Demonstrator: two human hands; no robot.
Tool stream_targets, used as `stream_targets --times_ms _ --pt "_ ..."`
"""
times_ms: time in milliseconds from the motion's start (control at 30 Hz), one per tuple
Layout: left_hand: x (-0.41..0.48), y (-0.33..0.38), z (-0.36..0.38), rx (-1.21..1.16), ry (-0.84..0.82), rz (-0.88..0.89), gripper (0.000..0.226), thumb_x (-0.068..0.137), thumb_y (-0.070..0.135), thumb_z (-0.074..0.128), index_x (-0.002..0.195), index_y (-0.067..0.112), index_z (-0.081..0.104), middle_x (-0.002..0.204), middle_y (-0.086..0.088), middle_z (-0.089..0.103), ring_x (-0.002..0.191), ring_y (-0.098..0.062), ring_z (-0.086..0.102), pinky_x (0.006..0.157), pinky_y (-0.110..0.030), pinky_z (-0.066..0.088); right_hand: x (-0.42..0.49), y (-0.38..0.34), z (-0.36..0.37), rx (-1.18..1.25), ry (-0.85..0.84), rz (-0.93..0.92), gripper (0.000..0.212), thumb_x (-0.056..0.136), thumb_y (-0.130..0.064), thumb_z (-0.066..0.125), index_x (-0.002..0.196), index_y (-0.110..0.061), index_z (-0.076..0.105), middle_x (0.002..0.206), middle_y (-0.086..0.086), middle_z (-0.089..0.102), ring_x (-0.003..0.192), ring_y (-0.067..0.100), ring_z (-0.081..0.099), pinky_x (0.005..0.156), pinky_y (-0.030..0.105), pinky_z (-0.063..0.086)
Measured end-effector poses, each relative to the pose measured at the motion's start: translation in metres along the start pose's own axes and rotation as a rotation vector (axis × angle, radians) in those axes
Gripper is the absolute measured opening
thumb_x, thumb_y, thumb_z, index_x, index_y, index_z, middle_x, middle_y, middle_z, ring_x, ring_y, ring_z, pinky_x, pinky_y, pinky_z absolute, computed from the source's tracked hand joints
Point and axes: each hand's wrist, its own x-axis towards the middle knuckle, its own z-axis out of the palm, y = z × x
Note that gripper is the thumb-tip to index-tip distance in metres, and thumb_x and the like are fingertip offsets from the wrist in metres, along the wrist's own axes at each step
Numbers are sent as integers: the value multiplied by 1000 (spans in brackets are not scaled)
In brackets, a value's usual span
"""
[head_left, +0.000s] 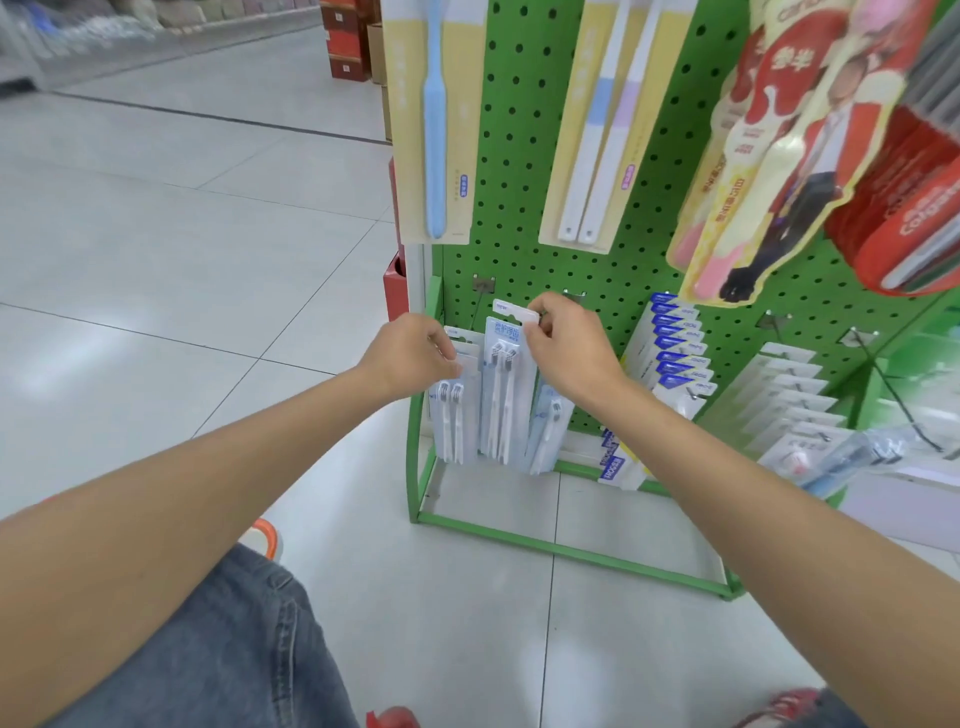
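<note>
One green pegboard rack (519, 156), bottom row: one toothbrush pack (506, 374), pinched by its hang tab between thumb and fingertips of my right hand (571, 353), just before its hook (574, 295); my left hand (415, 358), fingers curled, grips the neighbouring stack (457, 421). Risk: the slot misses the hook tip that my hand hides and the pack drops; my wrist may knock the blue-label packs (675, 353) close on the right. Room: open floor left and below.

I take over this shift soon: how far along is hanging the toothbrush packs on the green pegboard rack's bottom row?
Done: white twin-toothbrush blister packs already hang at the green pegboard rack's lower left, held by the left hand. In hand: the right hand pinches the top tab of another white toothbrush pack near a metal hook. Left: seating that tab on the hook.
</note>
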Motion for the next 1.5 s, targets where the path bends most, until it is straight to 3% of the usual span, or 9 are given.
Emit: stream_targets --times_ms 233,567,700,967,1067,1167,1267,1400,1500 --pt "4 -17 13 34 -19 -43 20 90 22 69 73 11 68 65 14 59 62 -3 55 57 -22 40 27 8 15 -116 4 71 14 95 -8 44 89 -8 57 68 13 61 57 25 52 59 46 52" --pt "7 -19 17 3 -19 -41 24 92 22 64 79 3 70 63 13 60 64 -10 59 63 -24 45 56 13 25 -140 43 89 14 96 -8 44 96 -6 58 74 15 65 55 23 52 53 41 49" --pt "9 -19 17 1 -8 -44 25 93 23 63 77 5 70 63 11 62 64 -15 60 62 -25 46 63 14 27 -182 -79 90 17 96 -7 44 96 -9 61 76 10 64 57 22 52 49 31 42" --pt "9 -17 20 26 8 -34 25 93 21 61 79 2 70 71 -5 69 64 -17 59 65 -29 49 64 21 36 -174 -183 105 23 89 -1 45 88 3 68 82 22 69 60 22 50 62 33 51" --pt "9 -16 21 35 9 -26 25 93 21 61 80 1 69 66 3 66 64 -16 60 67 -31 52 63 25 38 -181 -199 115 23 86 1 46 89 8 67 83 23 69 58 19 44 65 44 57" --pt "9 -15 20 43 6 -23 24 92 21 62 79 2 70 65 9 62 67 -18 62 69 -32 53 61 19 40 -187 -214 87 20 87 2 46 78 11 62 63 15 49 57 20 34 52 33 41" --pt "8 -15 20 40 1 -20 23 92 21 62 77 4 69 65 6 63 72 -22 64 71 -35 54 60 10 43 -181 -229 58 27 87 4 45 62 -3 48 62 11 36 58 20 28 55 28 26" --pt "9 -16 21 44 -16 -18 23 93 24 64 77 8 68 66 8 63 75 -20 66 72 -34 54 63 10 53 -191 -238 72 20 90 0 50 79 9 64 64 8 48 58 20 38 56 26 34" --pt "9 -16 22 30 -26 -21 24 93 25 65 79 6 69 68 3 66 74 -20 65 71 -33 53 67 5 55 -217 -264 28 17 95 -7 56 93 -2 72 83 7 69 75 22 62 71 32 53"
